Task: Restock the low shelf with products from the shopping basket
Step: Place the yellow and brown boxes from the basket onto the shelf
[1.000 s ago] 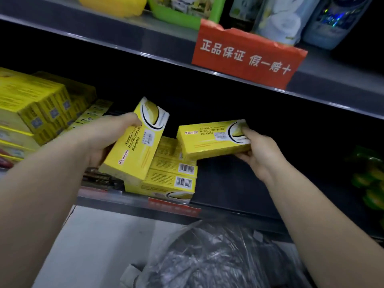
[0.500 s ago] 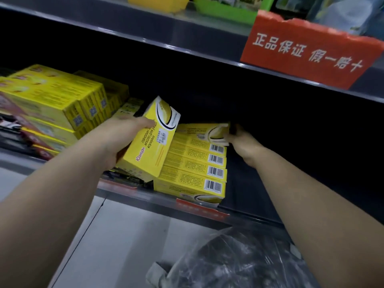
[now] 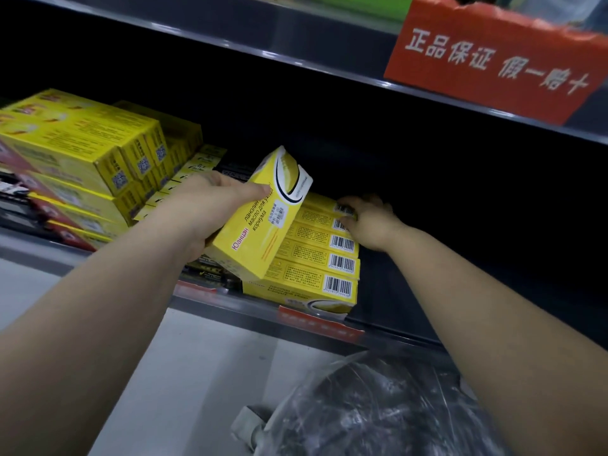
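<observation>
My left hand (image 3: 204, 209) grips a yellow box (image 3: 260, 218) with Cyrillic lettering, tilted on end in front of the low shelf (image 3: 250, 309). A stack of several matching yellow boxes (image 3: 316, 258) lies on that shelf, barcodes facing out. At the stack's right end, my right hand (image 3: 370, 222) rests with its fingers on the upper boxes; whether it pinches the top box is unclear. At the bottom, a clear plastic sheet (image 3: 378, 406) covers something dark that may be the basket.
Larger yellow cartons (image 3: 82, 153) are stacked on the shelf's left, over red and black packs. The dark shelf space right of the stack holds nothing I can make out. A red sign (image 3: 493, 60) hangs from the upper shelf. Pale floor (image 3: 184, 373) lies below.
My right hand carried its yellow box onto the top of the stack and now rests at the stack's right end. The left hand kept its tilted box nearly in place.
</observation>
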Demonstrator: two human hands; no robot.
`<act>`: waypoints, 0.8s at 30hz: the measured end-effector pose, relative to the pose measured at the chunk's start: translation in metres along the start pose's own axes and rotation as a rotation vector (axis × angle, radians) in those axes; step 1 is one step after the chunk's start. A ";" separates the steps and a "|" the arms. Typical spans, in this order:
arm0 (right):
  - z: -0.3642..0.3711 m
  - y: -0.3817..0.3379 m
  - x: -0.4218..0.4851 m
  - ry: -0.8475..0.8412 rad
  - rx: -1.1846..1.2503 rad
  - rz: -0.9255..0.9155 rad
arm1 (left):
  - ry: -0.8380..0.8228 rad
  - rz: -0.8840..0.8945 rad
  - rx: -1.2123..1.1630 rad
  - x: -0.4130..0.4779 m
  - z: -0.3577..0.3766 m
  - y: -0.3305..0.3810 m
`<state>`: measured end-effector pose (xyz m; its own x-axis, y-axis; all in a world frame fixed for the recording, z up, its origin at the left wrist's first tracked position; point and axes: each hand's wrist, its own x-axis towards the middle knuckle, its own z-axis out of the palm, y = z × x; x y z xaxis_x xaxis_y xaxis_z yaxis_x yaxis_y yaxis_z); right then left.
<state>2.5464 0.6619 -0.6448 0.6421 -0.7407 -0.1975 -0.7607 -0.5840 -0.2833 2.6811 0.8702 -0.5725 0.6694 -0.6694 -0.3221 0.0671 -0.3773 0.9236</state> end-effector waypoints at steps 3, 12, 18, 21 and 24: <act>-0.011 -0.017 -0.004 0.093 -0.026 -0.108 | -0.009 0.040 0.018 0.001 0.005 0.001; 0.011 -0.029 0.005 -0.124 -0.036 -0.058 | 0.103 0.072 -0.039 0.001 0.004 0.003; 0.015 -0.028 -0.004 -0.106 0.046 -0.088 | 0.123 0.062 -0.037 0.000 0.000 0.002; 0.004 -0.036 -0.015 -0.056 0.017 -0.123 | 0.110 0.079 -0.027 0.001 0.003 0.002; -0.019 -0.049 -0.042 0.102 0.288 -0.351 | 0.068 0.121 0.013 0.004 0.009 0.000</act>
<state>2.5552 0.7150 -0.6049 0.8326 -0.5521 0.0456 -0.4329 -0.6999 -0.5681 2.6771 0.8619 -0.5756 0.7208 -0.6657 -0.1931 -0.0266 -0.3049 0.9520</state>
